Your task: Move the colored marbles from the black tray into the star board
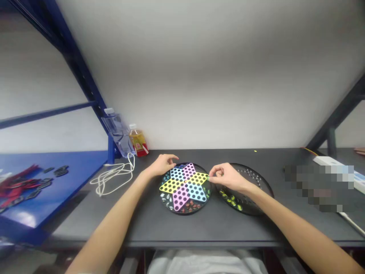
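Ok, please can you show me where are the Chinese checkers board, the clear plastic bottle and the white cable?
Chinese checkers board (171, 186): head view, yellow arm of the star.
Clear plastic bottle (119, 139): head view, middle of the body.
White cable (132, 163): head view, loop nearest the bottle.

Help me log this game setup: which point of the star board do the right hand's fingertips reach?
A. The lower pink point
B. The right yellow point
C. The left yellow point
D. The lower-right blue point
B: the right hand reaches across from the second board, its fingertips at the tip of the right yellow point of the Chinese checkers board.
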`<state>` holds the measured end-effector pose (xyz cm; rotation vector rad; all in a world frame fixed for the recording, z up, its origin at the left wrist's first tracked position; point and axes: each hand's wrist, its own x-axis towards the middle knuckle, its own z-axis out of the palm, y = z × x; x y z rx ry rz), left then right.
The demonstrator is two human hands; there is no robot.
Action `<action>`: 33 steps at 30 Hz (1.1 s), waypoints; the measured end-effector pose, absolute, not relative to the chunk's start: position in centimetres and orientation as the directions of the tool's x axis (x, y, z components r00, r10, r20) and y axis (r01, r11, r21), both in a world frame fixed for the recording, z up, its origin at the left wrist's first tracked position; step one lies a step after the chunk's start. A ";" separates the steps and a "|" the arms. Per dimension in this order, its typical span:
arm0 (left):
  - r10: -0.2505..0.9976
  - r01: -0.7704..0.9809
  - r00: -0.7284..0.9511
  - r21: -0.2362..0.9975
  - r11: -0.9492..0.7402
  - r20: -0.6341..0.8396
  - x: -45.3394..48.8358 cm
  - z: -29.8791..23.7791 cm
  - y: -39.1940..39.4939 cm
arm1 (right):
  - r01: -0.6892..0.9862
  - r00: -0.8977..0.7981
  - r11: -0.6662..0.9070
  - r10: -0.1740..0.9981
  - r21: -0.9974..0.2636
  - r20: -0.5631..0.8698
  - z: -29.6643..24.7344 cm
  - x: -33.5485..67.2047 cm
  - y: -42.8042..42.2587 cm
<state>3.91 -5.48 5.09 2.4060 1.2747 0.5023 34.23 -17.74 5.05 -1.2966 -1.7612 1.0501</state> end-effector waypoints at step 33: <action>0.863 0.757 0.504 0.471 -0.452 0.018 3.0 4.9 -5.3 | 0.723 -0.366 0.413 0.909 -0.554 0.201 3.6 34.0 -16.4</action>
